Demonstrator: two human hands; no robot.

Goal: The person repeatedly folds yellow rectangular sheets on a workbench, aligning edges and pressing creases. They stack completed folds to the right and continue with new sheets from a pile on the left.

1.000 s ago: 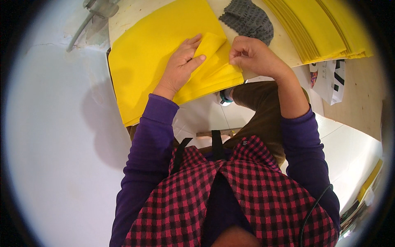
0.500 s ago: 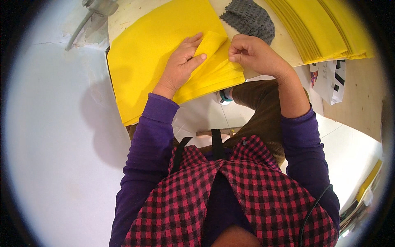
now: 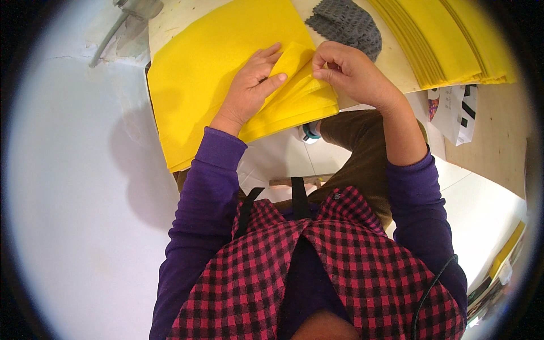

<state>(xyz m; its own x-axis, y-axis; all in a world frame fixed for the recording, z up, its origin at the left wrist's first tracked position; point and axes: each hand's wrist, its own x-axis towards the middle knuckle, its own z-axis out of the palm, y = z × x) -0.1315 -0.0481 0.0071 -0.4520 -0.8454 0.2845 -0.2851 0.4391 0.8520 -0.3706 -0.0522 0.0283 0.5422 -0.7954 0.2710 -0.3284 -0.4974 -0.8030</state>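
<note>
Yellow felt sheet (image 3: 226, 62) lies on the table edge (image 3: 396, 68), its near corner partly folded over: the left hand (image 3: 249, 90) presses flat and open on the fold while the right hand (image 3: 345, 71) seemingly pinches its edge, so creasing looks unfinished.

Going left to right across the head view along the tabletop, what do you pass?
Grey metal bracket → large yellow sheet → left hand pressing flat on it → right hand pinching the folded yellow flap → stack of yellow sheets.
</note>
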